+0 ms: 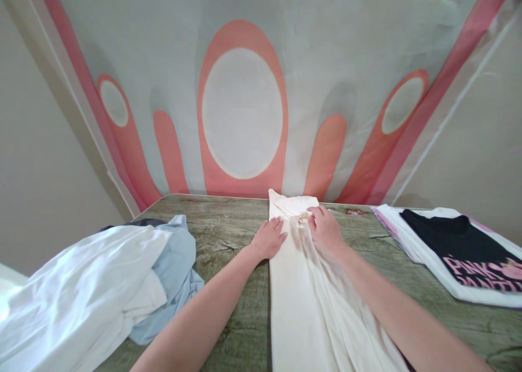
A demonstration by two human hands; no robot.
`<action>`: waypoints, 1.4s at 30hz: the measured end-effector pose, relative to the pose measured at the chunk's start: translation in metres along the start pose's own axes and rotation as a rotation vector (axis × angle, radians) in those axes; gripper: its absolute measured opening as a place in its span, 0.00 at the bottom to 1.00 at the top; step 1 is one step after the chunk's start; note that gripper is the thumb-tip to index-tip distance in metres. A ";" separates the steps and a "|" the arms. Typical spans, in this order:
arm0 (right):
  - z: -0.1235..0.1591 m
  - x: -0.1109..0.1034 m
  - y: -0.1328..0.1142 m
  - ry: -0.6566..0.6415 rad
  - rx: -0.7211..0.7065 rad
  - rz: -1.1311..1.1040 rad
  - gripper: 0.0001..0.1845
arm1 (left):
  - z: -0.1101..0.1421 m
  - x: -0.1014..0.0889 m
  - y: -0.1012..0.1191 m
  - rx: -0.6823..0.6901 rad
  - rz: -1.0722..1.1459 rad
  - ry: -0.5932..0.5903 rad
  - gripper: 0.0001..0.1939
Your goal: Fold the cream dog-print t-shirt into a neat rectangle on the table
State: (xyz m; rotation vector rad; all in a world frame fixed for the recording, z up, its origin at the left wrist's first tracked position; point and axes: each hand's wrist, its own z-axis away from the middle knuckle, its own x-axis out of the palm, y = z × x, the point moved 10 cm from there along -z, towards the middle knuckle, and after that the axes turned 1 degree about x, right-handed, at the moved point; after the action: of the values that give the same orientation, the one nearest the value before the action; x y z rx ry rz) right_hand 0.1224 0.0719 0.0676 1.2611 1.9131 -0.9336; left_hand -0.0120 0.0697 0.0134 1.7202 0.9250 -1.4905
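A long cream garment (297,301), folded lengthwise with a wide band at its far end, stretches over the table toward me. It could be trousers, but the near part runs out of view. My left hand (269,239) lies flat on its left edge, fingers stretched out. Just below the band, my right hand (325,229) has bent fingers closed on the cloth at the right edge. Loose pleats and wrinkles run down the garment's right side, partly behind my right forearm.
On the left is a loose heap with a white cloth (93,285), a light blue cloth (177,274) and something dark behind. To the right sits a folded stack topped by a black printed T-shirt (460,247). The wood-grain table (228,219) meets a patterned backdrop (318,45).
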 end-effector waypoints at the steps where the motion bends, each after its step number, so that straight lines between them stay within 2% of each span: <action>1: -0.001 0.003 0.005 0.004 0.004 -0.031 0.17 | 0.000 0.001 -0.001 0.004 -0.005 -0.008 0.28; 6: -0.001 0.036 0.017 -0.118 -0.033 -0.136 0.22 | 0.005 0.005 0.002 0.005 -0.023 -0.059 0.30; 11: 0.005 0.062 0.021 -0.259 -0.016 -0.106 0.26 | 0.019 0.000 0.016 0.025 -0.039 -0.058 0.31; 16: 0.006 0.068 0.022 -0.293 -0.015 -0.056 0.26 | 0.046 -0.007 0.031 0.090 -0.034 -0.093 0.33; 23: 0.006 0.073 0.025 -0.302 -0.010 -0.046 0.26 | 0.104 -0.021 0.060 0.161 0.036 -0.151 0.31; 29: 0.006 0.072 0.025 -0.290 -0.012 -0.045 0.26 | 0.153 -0.038 0.098 0.289 0.206 -0.291 0.30; 33: 0.006 0.074 0.026 -0.287 -0.002 -0.064 0.26 | 0.171 -0.051 0.114 0.395 0.302 -0.391 0.32; 35: 0.006 0.075 0.027 -0.291 0.006 -0.082 0.27 | 0.169 -0.053 0.116 0.445 0.329 -0.427 0.35; 37: 0.006 0.074 0.028 -0.281 0.007 -0.115 0.27 | 0.154 -0.050 0.112 0.437 0.331 -0.416 0.36; 42: 0.004 0.067 0.036 -0.211 0.079 -0.230 0.27 | 0.079 -0.026 0.079 0.214 0.223 -0.237 0.34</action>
State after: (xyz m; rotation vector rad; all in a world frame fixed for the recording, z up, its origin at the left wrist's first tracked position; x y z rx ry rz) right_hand 0.1347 0.1104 0.0034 0.9554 1.8942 -1.2196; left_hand 0.0119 -0.0405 0.0325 1.6841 0.4493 -1.6432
